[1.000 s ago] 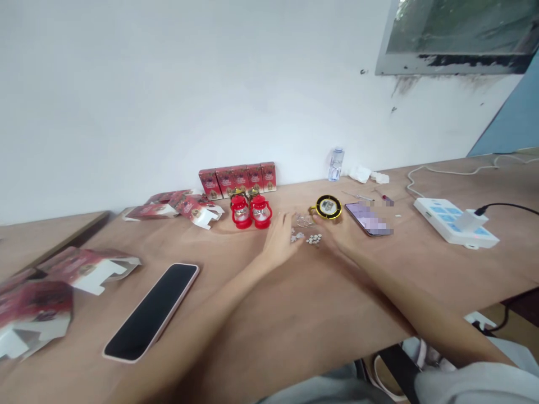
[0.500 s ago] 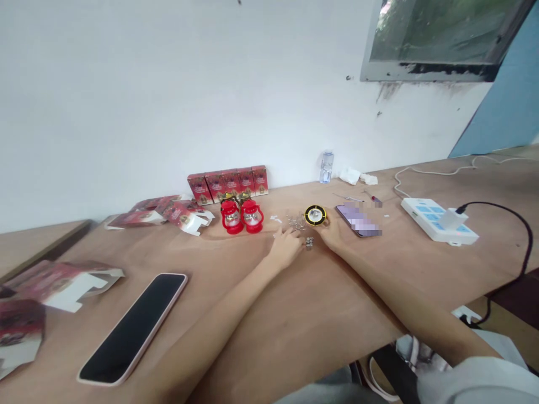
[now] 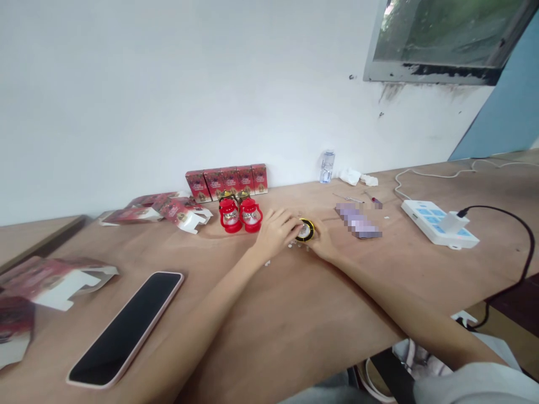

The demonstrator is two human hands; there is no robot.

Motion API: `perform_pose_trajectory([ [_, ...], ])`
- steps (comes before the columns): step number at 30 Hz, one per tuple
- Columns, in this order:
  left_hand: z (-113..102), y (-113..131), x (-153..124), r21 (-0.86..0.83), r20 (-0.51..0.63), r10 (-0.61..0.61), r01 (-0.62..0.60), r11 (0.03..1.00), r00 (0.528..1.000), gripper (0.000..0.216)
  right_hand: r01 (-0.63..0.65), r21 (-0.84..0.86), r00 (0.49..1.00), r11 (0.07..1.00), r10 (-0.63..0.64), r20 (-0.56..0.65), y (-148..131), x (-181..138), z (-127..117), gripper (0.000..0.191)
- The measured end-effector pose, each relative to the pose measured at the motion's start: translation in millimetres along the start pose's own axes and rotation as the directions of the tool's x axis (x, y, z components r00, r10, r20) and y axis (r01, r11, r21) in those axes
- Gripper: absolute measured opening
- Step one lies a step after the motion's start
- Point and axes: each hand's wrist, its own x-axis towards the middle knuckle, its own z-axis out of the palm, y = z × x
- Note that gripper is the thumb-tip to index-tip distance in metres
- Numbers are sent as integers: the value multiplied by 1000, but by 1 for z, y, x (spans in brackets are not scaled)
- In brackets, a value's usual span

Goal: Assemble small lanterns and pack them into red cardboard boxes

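Note:
My right hand (image 3: 323, 242) is wrapped round the side of a round black-and-yellow piece (image 3: 310, 230) with a pale, silvery middle. Its round face is turned up toward me. Over that face reaches my left hand (image 3: 277, 229), thumb and fingers pinched together at the left part of the opening. Whatever the left fingertips hold is too small or hidden to make out. Several small silvery discs (image 3: 291, 245) lie on the table just below the piece. Two red toy lanterns (image 3: 241, 217) stand left of my left hand.
Red boxes (image 3: 227, 182) line the wall, with opened cartons (image 3: 179, 213) to their left. A black-screened phone (image 3: 126, 331) lies front left, a pixelated phone (image 3: 357, 220) right of my hands. Farther right are a power strip (image 3: 433, 224), a bottle (image 3: 327, 166) and a screwdriver (image 3: 376, 202).
My left hand has risen from the small metal parts on the table to the black-and-yellow piece. My right hand has brought that piece left and slightly nearer me.

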Motion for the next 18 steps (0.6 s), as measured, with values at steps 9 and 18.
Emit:
perform_pose_trajectory([
  [9,-13,-1,4,-65,250,-19,36,997,968,27,-47,53,999,998,47,-7,-14,-8,11,39],
  [18,-13,-3,9,-315,133,-490,506,803,861,16,-128,81,983,989,137,-120,-3,-4,9,42],
])
